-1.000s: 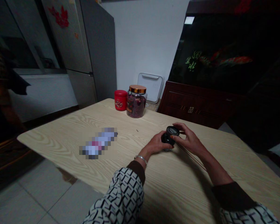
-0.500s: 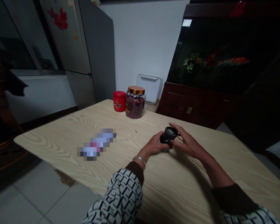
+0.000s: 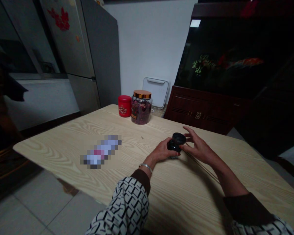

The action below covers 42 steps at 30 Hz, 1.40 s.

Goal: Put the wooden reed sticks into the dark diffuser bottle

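A small, glossy dark jar (image 3: 174,146) with a round black lid (image 3: 179,137) stands on the wooden table in front of me. My left hand (image 3: 163,150) wraps round the jar's body from the left, thumb across its front. At the right side, my right hand (image 3: 198,146) has its thumb and some fingers at the lid, while the index finger sticks up and clear of it. The lid's edge looks blurred. The jar's far side is hidden.
Toward the back of the table (image 3: 71,138) stand a red canister (image 3: 124,106) and a glass jar with a copper lid (image 3: 141,107). A blurred-out flat item (image 3: 103,151) lies to the left. Two thin brown strands (image 3: 203,168) run beneath my right forearm. A refrigerator (image 3: 101,55) is beyond.
My right hand has shifted slightly, its index finger lifting higher and away from the lid. My left hand keeps its hold on the jar. The view has moved a little.
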Tool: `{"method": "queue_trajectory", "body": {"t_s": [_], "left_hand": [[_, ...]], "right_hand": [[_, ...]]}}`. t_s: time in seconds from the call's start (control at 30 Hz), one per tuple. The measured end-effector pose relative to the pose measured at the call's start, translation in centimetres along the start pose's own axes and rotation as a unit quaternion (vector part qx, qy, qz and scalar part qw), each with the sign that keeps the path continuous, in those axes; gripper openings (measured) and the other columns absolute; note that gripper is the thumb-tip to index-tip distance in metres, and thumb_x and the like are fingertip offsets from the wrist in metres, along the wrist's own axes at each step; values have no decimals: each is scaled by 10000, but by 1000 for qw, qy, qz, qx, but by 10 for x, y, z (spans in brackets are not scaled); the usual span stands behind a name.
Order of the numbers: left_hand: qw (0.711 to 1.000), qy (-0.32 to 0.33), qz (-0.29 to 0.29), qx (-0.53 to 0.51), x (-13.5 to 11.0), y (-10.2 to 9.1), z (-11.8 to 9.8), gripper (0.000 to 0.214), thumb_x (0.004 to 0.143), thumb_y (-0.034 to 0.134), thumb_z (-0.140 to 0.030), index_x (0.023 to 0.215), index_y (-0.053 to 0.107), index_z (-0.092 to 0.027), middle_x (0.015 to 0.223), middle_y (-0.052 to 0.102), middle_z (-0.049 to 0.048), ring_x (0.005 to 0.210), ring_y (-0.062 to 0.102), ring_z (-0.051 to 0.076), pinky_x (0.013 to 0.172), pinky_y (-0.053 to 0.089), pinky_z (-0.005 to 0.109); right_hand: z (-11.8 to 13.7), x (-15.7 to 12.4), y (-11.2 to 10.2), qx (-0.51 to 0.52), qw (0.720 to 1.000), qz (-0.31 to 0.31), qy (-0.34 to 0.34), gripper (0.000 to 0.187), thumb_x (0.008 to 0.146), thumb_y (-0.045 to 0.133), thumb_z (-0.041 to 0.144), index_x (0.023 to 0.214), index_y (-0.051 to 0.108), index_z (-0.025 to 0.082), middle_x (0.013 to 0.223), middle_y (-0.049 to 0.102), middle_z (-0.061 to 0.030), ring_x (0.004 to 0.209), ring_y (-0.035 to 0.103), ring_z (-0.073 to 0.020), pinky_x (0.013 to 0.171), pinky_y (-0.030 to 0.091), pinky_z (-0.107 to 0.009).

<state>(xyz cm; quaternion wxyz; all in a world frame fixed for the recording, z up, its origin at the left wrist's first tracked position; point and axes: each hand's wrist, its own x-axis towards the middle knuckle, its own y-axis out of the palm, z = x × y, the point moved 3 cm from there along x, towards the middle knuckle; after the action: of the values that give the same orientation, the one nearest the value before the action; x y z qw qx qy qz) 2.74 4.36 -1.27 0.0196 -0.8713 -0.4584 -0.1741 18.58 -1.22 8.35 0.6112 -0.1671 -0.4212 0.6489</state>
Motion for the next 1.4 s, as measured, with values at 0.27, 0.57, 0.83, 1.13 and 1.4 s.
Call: {"method": "queue_trajectory", "body": {"t_s": [0.27, 0.57, 0.83, 1.13, 1.4], "left_hand": [[1000, -4, -9, 12, 1, -1, 2, 700, 593, 879, -208, 1225, 589, -138, 1180, 644, 138, 1067, 599, 230, 939, 455, 355], [999, -14, -11, 34, 0, -1, -1, 654, 596, 872, -223, 1186, 604, -139, 1109, 648, 114, 991, 599, 211, 873, 466, 335], [1000, -12, 0, 19, -1, -1, -3, 662, 608, 860, -206, 1210, 592, -139, 1093, 651, 99, 1002, 600, 212, 900, 462, 349], [999, -8, -11, 34, -1, -1, -3, 626, 607, 848, -199, 1177, 597, -131, 1063, 636, 88, 955, 588, 194, 865, 468, 331], [999, -2, -21, 33, -1, 0, 1, 600, 605, 837, -189, 1157, 610, -133, 1002, 642, 65, 898, 586, 176, 799, 468, 296]], "right_hand": [[0, 0, -1, -35, 998, -49, -1, 1013, 679, 766, 550, 1510, 262, 267, 1341, 548, -153, 1195, 574, -314, 916, 490, -454], [5, -2, -9, -47, 993, -97, 57, 862, 741, 696, 619, 1451, 385, 241, 1177, 655, -136, 1015, 657, -307, 852, 525, -473], [-1, 3, -4, -69, 993, -94, 24, 744, 748, 724, 549, 1391, 483, 262, 1074, 670, -97, 884, 669, -265, 827, 525, -451], [-6, 10, 15, 10, 998, -27, -56, 485, 860, 623, 432, 1295, 569, 224, 1305, 612, -111, 1226, 560, -269, 1063, 412, -458], [-3, 5, 24, -65, 991, -114, -28, 420, 839, 625, 456, 1208, 613, 256, 1185, 650, -101, 1125, 580, -306, 974, 444, -503]]}}
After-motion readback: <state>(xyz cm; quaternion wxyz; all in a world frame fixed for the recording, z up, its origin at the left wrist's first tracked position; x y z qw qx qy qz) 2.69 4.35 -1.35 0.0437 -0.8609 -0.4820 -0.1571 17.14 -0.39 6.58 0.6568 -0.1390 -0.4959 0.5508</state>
